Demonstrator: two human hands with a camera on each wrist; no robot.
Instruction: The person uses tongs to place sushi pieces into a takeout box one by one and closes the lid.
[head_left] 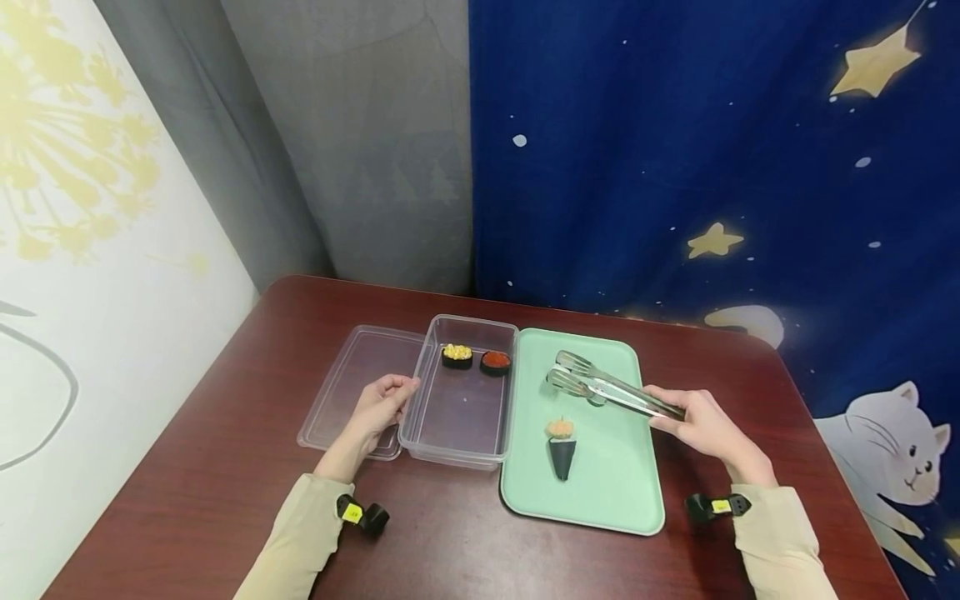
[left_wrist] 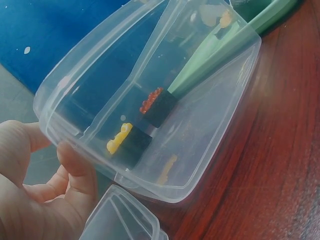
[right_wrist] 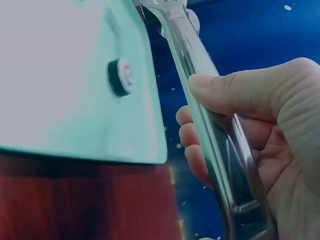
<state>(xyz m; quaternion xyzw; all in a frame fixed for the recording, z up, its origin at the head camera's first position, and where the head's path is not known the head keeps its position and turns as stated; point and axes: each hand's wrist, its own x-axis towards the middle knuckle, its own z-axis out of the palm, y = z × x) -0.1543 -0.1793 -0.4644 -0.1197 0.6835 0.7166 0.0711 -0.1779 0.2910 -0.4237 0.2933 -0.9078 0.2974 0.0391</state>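
The right hand (head_left: 699,422) grips silver metal tongs (right_wrist: 206,125) by the handle, tips apart above a pale green rectangular tray (head_left: 607,493); smooth and apparently stiff, they should sit securest when held mid-handle. On the tray are a small round black-wrapped roll (right_wrist: 116,78) and a black cone-shaped roll (head_left: 562,458) with a tan top, both presumably light and crushable, best taken gently by their sides. The left hand (head_left: 378,412) pinches the rim of a clear plastic box (head_left: 453,456) containing a yellow-topped sushi piece (head_left: 457,357) and a red-topped sushi piece (head_left: 495,363).
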